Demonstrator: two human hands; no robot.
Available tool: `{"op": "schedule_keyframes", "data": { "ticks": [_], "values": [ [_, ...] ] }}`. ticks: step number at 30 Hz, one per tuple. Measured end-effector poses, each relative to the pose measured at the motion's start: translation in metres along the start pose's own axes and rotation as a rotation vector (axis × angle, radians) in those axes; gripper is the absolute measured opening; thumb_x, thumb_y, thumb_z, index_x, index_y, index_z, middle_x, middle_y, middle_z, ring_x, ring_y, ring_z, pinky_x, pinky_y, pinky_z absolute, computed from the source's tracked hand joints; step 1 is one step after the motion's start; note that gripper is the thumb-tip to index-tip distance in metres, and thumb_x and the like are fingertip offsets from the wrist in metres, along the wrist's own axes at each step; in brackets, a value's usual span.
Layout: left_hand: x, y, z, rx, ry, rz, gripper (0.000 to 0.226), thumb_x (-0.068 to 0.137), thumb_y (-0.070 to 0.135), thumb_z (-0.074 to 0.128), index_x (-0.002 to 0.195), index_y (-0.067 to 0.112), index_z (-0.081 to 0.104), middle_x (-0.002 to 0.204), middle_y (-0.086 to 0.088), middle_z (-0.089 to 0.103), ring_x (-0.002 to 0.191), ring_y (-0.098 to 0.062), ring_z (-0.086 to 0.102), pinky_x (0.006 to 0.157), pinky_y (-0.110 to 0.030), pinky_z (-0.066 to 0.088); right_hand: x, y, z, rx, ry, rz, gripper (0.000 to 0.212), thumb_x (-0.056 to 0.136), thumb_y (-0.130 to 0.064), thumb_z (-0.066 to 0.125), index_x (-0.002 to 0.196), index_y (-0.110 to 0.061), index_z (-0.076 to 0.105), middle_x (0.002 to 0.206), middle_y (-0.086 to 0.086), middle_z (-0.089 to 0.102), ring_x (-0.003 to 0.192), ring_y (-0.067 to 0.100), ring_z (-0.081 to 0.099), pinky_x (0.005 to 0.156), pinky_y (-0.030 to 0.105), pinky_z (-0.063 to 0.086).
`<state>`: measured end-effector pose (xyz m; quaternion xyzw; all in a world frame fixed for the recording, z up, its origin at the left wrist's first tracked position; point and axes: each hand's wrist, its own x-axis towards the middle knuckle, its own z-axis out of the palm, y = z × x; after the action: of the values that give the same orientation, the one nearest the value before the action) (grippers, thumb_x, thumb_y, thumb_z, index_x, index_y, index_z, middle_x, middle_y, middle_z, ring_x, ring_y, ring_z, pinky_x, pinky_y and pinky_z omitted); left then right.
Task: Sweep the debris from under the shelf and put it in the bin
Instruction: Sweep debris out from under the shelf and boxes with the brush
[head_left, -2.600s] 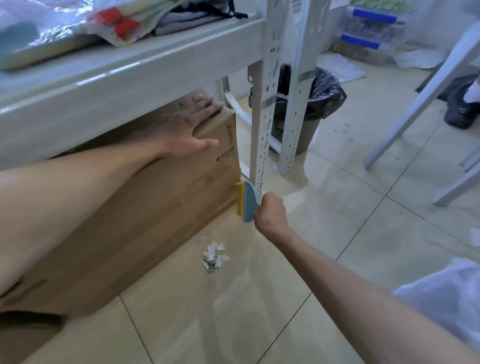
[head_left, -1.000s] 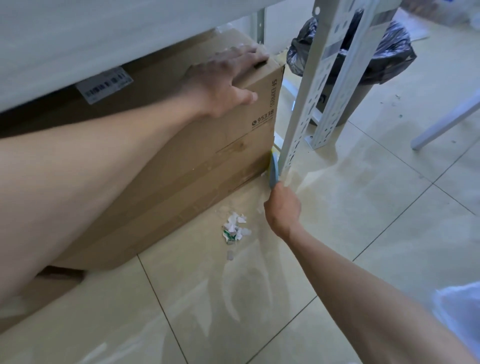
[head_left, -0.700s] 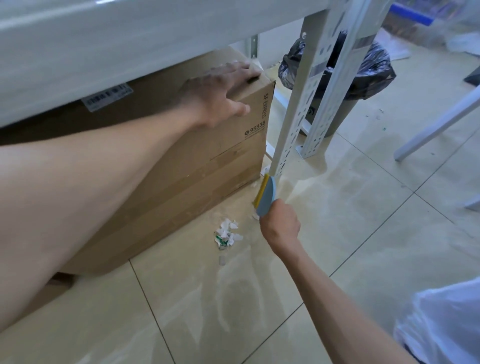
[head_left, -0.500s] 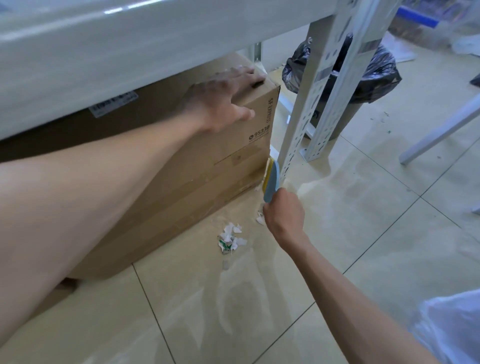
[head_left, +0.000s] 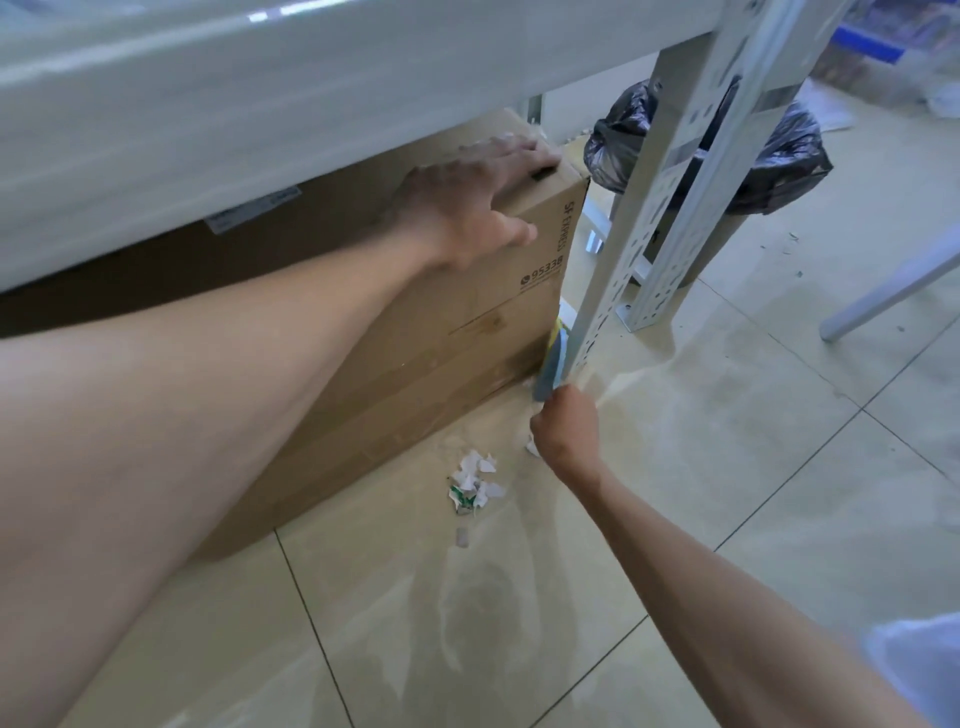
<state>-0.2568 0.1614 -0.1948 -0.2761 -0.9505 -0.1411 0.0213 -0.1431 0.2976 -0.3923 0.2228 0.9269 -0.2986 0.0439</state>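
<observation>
Paper bits (head_left: 474, 483) lay on the near floor while my left hand (head_left: 470, 205) pressed flat and open on the box (head_left: 457, 332), and my right hand (head_left: 563, 428) squeezed the little brush (head_left: 551, 364) jammed by the shelf leg (head_left: 613, 291), so a hard pull could have scattered them far from the bin (head_left: 779, 156).

A large brown cardboard box (head_left: 426, 332) sits on the glossy beige tiled floor (head_left: 701, 493), its top marked by a white label (head_left: 252, 209) and its front face printed with the number 95338 near the right corner. Dark grout lines cross the tiles. At the right edge, a pale slanted leg of some furniture (head_left: 893, 283) reaches the floor. In the upper right corner, blurred clear plastic containers with blue lids (head_left: 862, 41) stand on the floor. A white plastic bag (head_left: 919, 660) shows at the lower right corner.
</observation>
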Motion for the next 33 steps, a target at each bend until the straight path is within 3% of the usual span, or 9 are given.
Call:
{"op": "schedule_keyframes", "data": {
  "ticks": [8,12,14,18,21,23,26,28,33],
  "values": [
    [0.000,-0.001,0.001,0.014,-0.007,0.025,0.066,0.089,0.051,0.057,0.148,0.047,0.028,0.159,0.023,0.020,0.148,-0.010,0.020,0.110,-0.045,0.029,-0.031,0.015,-0.027,-0.100,-0.145,0.099,0.009,0.083,-0.014,0.055,0.084,-0.009,0.048,0.082,0.006,0.051,0.077,0.031,0.056,0.060,0.032,0.040],
    [0.000,-0.001,0.001,0.001,-0.009,0.017,0.066,0.089,0.051,0.057,0.148,0.049,0.028,0.159,0.023,0.020,0.148,-0.010,0.020,0.110,-0.046,0.030,-0.019,0.008,-0.056,-0.036,-0.215,0.160,0.007,0.082,-0.007,0.044,0.078,-0.005,0.050,0.078,0.015,0.063,0.051,0.028,0.068,0.056,0.035,0.054],
    [-0.001,-0.001,0.000,-0.006,-0.009,0.010,0.067,0.089,0.052,0.058,0.148,0.049,0.027,0.159,0.022,0.020,0.148,-0.009,0.019,0.111,-0.045,0.029,-0.009,0.009,-0.073,0.045,-0.246,0.221,0.012,0.082,-0.005,0.041,0.084,-0.001,0.052,0.086,0.022,0.065,0.039,0.025,0.065,0.045,0.030,0.054],
    [-0.003,0.000,-0.002,-0.015,-0.018,0.006,0.066,0.090,0.050,0.058,0.148,0.048,0.028,0.159,0.023,0.018,0.148,-0.006,0.016,0.112,-0.041,0.026,0.013,0.014,-0.106,0.093,-0.269,0.308,0.011,0.084,0.000,0.043,0.089,0.001,0.052,0.089,0.021,0.061,0.053,0.031,0.070,0.038,0.026,0.050],
    [-0.001,0.001,-0.003,-0.007,-0.033,-0.002,0.067,0.090,0.050,0.058,0.149,0.047,0.028,0.159,0.023,0.017,0.148,-0.006,0.015,0.113,-0.039,0.024,0.029,0.019,-0.121,-0.007,-0.215,0.301,0.012,0.088,-0.003,0.044,0.077,-0.008,0.043,0.084,0.013,0.056,0.060,0.029,0.067,0.040,0.028,0.050],
    [0.001,0.001,-0.002,-0.010,-0.037,-0.004,0.068,0.089,0.051,0.059,0.149,0.048,0.027,0.159,0.024,0.017,0.148,-0.006,0.016,0.113,-0.039,0.024,0.044,0.022,-0.125,-0.073,-0.185,0.285,0.012,0.089,-0.008,0.043,0.077,-0.007,0.045,0.083,0.010,0.057,0.061,0.028,0.067,0.057,0.033,0.057],
    [0.003,-0.002,-0.001,-0.024,-0.041,-0.013,0.068,0.088,0.052,0.059,0.148,0.050,0.026,0.159,0.025,0.017,0.147,-0.005,0.017,0.112,-0.039,0.025,0.072,0.024,-0.128,-0.148,-0.097,0.225,0.017,0.084,-0.011,0.046,0.097,-0.004,0.055,0.094,0.008,0.059,0.070,0.028,0.067,0.073,0.040,0.060],
    [0.005,-0.005,0.001,-0.037,-0.040,-0.008,0.069,0.087,0.054,0.059,0.147,0.053,0.026,0.158,0.027,0.017,0.146,-0.007,0.021,0.111,-0.041,0.028,0.092,0.022,-0.130,-0.199,-0.057,0.133,0.028,0.080,-0.012,0.047,0.105,-0.004,0.058,0.097,0.010,0.061,0.077,0.028,0.065,0.068,0.037,0.059],
    [0.006,-0.009,0.005,-0.045,-0.033,0.000,0.069,0.084,0.056,0.058,0.145,0.055,0.026,0.157,0.028,0.018,0.146,-0.007,0.023,0.113,-0.045,0.031,0.141,0.012,-0.124,-0.203,-0.055,0.004,0.019,0.078,-0.013,0.047,0.082,-0.001,0.061,0.085,0.016,0.064,0.073,0.029,0.062,0.058,0.037,0.053]
  ]
}}
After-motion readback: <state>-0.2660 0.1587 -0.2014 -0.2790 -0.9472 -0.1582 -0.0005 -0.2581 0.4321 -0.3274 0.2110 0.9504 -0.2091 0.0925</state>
